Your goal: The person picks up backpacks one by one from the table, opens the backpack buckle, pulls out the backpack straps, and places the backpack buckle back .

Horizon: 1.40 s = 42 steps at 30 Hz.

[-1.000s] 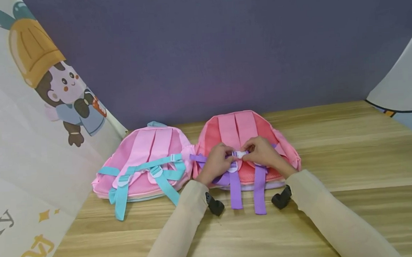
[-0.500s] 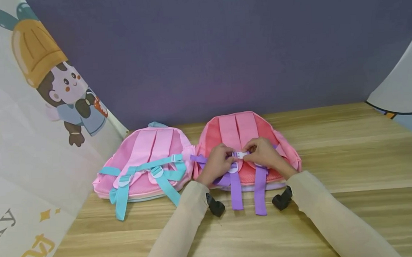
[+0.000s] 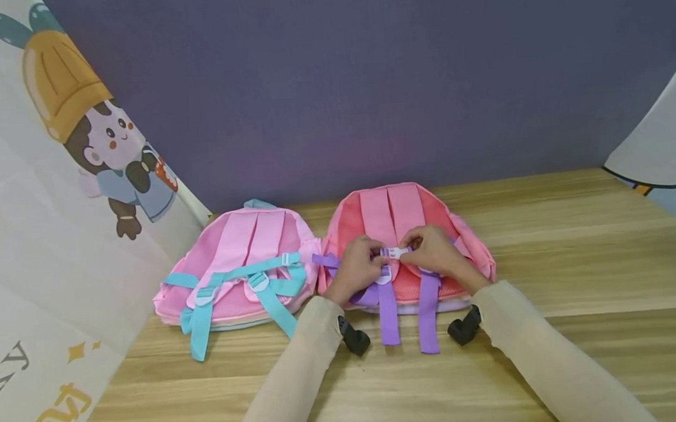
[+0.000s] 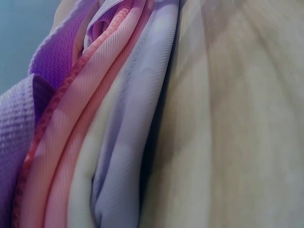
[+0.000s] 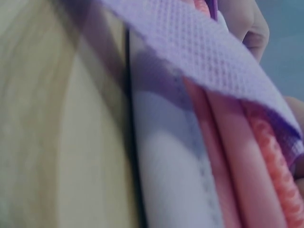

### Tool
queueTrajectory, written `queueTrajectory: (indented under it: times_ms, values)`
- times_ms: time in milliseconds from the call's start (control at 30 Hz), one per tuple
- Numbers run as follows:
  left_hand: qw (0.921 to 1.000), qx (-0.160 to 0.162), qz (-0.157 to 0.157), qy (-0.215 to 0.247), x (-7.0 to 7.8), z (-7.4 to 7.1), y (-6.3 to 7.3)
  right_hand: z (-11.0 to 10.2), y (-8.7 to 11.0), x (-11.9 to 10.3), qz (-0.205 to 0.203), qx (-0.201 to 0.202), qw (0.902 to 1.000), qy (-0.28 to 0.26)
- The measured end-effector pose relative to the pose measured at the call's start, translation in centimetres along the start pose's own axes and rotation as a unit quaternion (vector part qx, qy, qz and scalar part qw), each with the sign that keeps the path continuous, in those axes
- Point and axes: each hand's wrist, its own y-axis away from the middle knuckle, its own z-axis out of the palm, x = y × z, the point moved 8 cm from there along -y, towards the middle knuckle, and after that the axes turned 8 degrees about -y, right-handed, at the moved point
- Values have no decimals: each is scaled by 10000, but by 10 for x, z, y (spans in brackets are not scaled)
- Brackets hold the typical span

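Observation:
A coral-pink backpack (image 3: 341,220) lies on the table with its straps facing up. Across its lower middle runs a purple strap with a white plastic buckle (image 3: 395,253). My left hand (image 3: 357,268) pinches the buckle's left end, and my right hand (image 3: 433,249) pinches its right end. Whether the buckle's halves are fully joined is too small to tell. Below the hands, two purple strap tails (image 3: 388,316) hang over the bag's bottom edge. The left wrist view shows a purple strap (image 4: 57,52) beside the bag's layered edge; in the right wrist view a lilac strap (image 5: 199,47) crosses that edge.
A light-pink backpack (image 3: 204,258) with turquoise straps (image 3: 274,308) lies at the left, its side touching the coral one. The wooden table (image 3: 572,245) meets a dark panel (image 3: 366,77) behind and a printed white sheet (image 3: 51,249) at the left.
Both hands stay at the buckle with almost no movement. Slightly more of the white buckle shows between the fingers, and the head view has shifted a little.

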Motion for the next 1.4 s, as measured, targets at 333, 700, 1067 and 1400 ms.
queueTrajectory:
  times_ms: [333, 700, 1067, 1400]
  values:
    - [9994, 311, -76, 120, -3, -6, 1, -3, -1, 1, 88, 51, 9999, -14]
    - [9968, 495, -262, 576, -9, -8, 0, -6, 0, 0, 77, 32, 9999, -64]
    - [9988, 298, -106, 386, -6, -5, -1, 0, -1, 0, 61, -196, 9997, 162]
    - [9966, 322, -85, 756, -7, -4, -2, 9, 0, -14, -459, -594, 9967, 297]
